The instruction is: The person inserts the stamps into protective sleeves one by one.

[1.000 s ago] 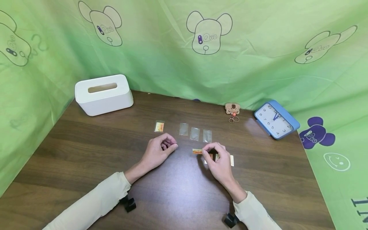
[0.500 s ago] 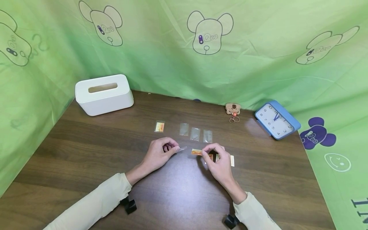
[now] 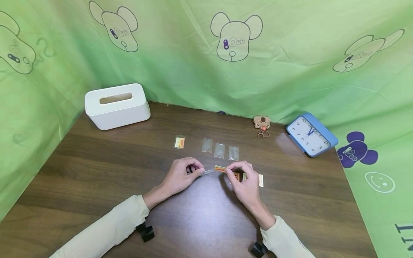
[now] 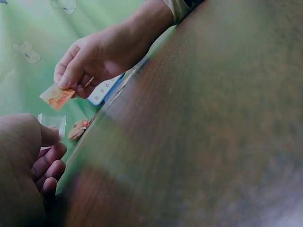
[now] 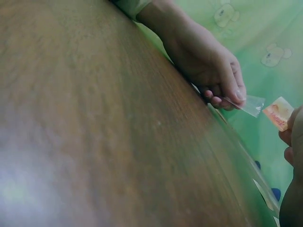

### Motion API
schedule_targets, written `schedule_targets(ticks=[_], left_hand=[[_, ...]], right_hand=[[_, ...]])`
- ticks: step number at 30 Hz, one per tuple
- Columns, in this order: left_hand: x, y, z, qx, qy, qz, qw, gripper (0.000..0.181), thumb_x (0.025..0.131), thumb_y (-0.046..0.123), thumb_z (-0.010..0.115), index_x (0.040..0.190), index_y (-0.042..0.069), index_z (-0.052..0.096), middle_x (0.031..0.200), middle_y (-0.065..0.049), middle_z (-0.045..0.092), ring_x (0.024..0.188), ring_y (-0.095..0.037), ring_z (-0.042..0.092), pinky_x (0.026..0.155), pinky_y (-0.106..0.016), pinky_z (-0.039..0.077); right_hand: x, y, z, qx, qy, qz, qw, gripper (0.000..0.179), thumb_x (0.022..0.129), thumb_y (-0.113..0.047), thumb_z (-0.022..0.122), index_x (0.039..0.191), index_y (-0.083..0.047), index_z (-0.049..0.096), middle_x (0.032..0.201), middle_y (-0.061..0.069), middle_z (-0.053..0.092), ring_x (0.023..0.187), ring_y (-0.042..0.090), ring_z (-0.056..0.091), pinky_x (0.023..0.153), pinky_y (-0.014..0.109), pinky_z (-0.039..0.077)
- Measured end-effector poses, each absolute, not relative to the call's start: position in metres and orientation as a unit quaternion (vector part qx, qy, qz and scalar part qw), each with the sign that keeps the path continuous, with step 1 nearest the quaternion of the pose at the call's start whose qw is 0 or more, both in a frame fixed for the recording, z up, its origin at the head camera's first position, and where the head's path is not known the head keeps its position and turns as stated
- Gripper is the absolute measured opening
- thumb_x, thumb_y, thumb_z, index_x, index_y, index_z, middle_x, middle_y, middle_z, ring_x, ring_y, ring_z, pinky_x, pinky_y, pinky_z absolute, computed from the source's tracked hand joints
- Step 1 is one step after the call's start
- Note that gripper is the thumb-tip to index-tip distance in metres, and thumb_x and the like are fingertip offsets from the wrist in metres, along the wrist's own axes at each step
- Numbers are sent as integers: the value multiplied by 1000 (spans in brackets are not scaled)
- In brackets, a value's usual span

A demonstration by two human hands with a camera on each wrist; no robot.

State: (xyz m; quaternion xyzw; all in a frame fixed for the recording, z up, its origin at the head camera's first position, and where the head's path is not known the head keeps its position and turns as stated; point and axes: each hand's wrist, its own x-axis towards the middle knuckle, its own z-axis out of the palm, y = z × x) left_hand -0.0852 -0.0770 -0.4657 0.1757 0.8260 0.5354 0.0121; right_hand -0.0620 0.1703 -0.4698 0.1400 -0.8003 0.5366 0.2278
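Observation:
My left hand (image 3: 180, 175) pinches a small clear plastic sleeve (image 3: 208, 172) between thumb and forefinger. Opposite it, my right hand (image 3: 246, 184) pinches a small orange and yellow printed card (image 3: 220, 168). The left wrist view has the card (image 4: 57, 97) close to the sleeve (image 4: 56, 124). A narrow gap separates the sleeve (image 5: 253, 105) and the card (image 5: 279, 113) in the right wrist view. More small cards (image 3: 261, 181) lie on the table under and beside my right hand, which partly hides them.
Three flat clear sleeves (image 3: 219, 151) lie in a row beyond my hands. To their left is a card in a sleeve (image 3: 179, 142). A white tissue box (image 3: 117, 107), a bear keychain (image 3: 261, 122) and a blue clock (image 3: 311, 134) stand or lie along the back of the wooden table (image 3: 96, 172).
The sleeve in my left hand has come into sight and moved right, toward the card. My left hand has shifted slightly right and nearer me. My right hand has hardly moved.

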Motion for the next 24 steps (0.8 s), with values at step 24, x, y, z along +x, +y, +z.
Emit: schedule_targets(ticks=[24], left_hand=[[-85, -76, -467, 189, 837, 514, 12, 6, 97, 13, 87, 94, 15, 82, 85, 9, 69, 79, -7, 62, 72, -25, 52]], right_hand=[[-63, 162, -471, 143, -793, 542, 239, 22, 86, 12, 86, 96, -6, 79, 92, 12, 78, 93, 15, 65, 88, 31, 46]])
